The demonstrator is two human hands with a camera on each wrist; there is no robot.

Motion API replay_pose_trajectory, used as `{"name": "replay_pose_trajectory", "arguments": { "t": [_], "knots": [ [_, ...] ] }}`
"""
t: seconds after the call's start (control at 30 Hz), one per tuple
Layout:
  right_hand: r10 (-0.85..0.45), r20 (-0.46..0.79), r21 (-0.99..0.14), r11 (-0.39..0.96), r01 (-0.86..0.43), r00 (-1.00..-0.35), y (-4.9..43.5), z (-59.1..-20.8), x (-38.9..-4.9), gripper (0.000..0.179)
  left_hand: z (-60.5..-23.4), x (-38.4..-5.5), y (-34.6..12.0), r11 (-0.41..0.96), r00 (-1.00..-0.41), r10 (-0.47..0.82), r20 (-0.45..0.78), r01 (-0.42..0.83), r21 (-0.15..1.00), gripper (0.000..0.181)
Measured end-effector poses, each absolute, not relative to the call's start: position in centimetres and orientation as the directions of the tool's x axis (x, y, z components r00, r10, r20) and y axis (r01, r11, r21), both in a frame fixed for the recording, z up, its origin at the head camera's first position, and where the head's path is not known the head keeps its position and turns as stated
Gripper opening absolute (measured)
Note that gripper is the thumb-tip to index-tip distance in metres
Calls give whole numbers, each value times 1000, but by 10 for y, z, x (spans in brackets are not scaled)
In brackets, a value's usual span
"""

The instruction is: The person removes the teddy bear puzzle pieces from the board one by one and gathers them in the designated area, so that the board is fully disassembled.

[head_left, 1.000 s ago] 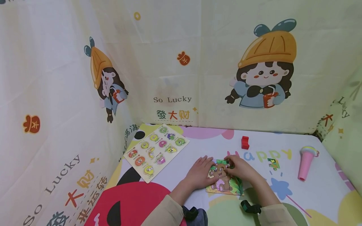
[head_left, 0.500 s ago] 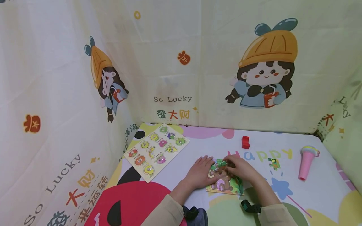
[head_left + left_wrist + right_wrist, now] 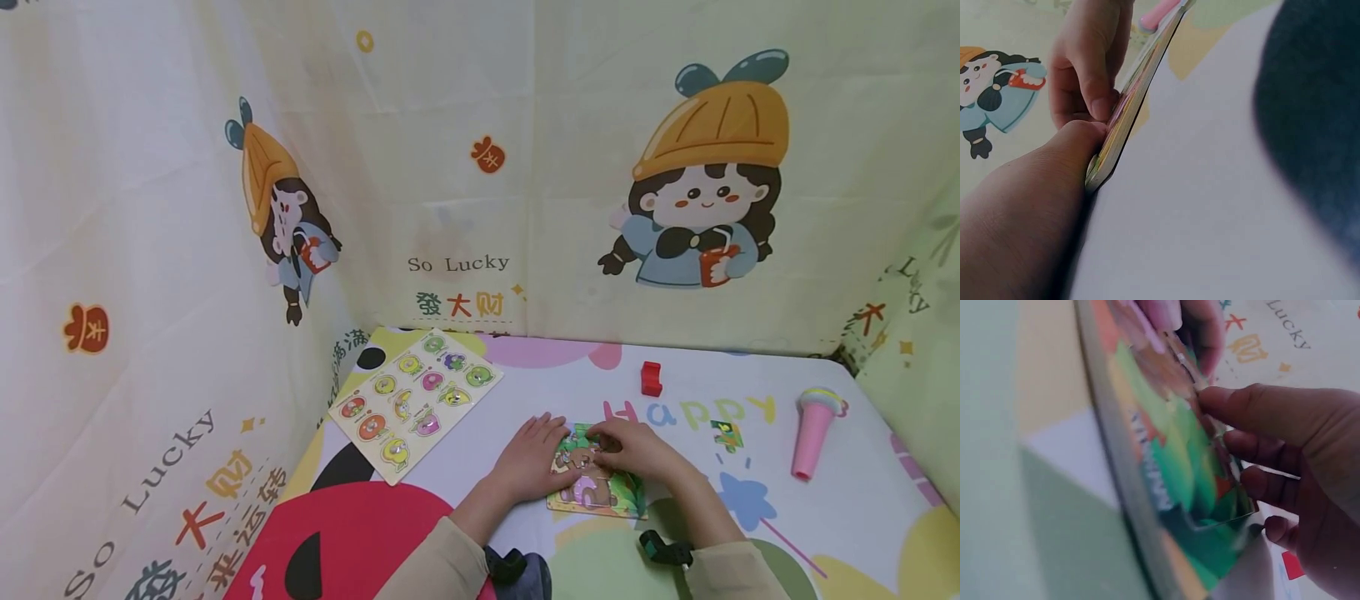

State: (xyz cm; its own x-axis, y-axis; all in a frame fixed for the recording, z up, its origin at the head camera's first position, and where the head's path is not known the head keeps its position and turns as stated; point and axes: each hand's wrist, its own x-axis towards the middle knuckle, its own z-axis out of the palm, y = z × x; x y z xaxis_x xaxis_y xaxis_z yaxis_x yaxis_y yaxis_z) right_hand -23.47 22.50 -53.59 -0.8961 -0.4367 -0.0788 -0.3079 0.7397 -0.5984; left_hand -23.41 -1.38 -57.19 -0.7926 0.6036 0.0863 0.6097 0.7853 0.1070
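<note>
A small bear jigsaw puzzle lies on the table between both hands, showing a brown bear among green leaves. My left hand rests along its left side, fingers extended and thumb lying over the picture. From the right, my right hand reaches over the upper part and pinches a puzzle piece low at the board, its thumb and fingertips bent down to the surface. Most of that piece is hidden by the fingers. Seen edge-on in the left wrist view, the puzzle board has both thumbs beside it.
A loose puzzle piece lies to the right of the board. Behind it are a small red block and, farther right, a pink toy microphone. A fruit picture board sits at the left. Printed cloth walls enclose the table.
The right hand's fingers have shifted slightly left over the puzzle's top; a piece seen tilted half a second ago now sits lower, near the board. The left hand has stayed put.
</note>
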Motion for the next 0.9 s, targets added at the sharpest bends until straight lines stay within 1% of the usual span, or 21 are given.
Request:
{"name": "replay_pose_trajectory", "arguments": {
  "t": [0.07,0.2,0.3,0.4,0.57,0.67,0.9],
  "knots": [
    [-444,-63,-577,747,-331,-894,224,-537,-235,41,-573,-234,-14,785,-793,604,82,609,110,80],
    [-476,-30,-513,762,-395,-879,224,-537,-234,45,-574,-234,-14,786,-794,603,77,608,114,80],
    [-490,-18,-486,766,-421,-872,223,-536,-235,42,-573,-235,-14,785,-793,604,81,609,111,80],
    [-482,-24,-495,767,-408,-876,223,-535,-235,39,-572,-234,-14,785,-792,605,83,610,107,79],
    [-459,-31,-518,767,-378,-888,226,-536,-233,40,-570,-233,-13,784,-790,607,79,612,104,79],
    [-435,-35,-551,760,-345,-900,231,-534,-233,39,-569,-233,-14,782,-790,608,80,613,112,78],
    [-359,0,-589,754,-290,-933,252,-528,-233,39,-571,-233,-15,781,-792,604,86,610,134,78]
  ]
}}
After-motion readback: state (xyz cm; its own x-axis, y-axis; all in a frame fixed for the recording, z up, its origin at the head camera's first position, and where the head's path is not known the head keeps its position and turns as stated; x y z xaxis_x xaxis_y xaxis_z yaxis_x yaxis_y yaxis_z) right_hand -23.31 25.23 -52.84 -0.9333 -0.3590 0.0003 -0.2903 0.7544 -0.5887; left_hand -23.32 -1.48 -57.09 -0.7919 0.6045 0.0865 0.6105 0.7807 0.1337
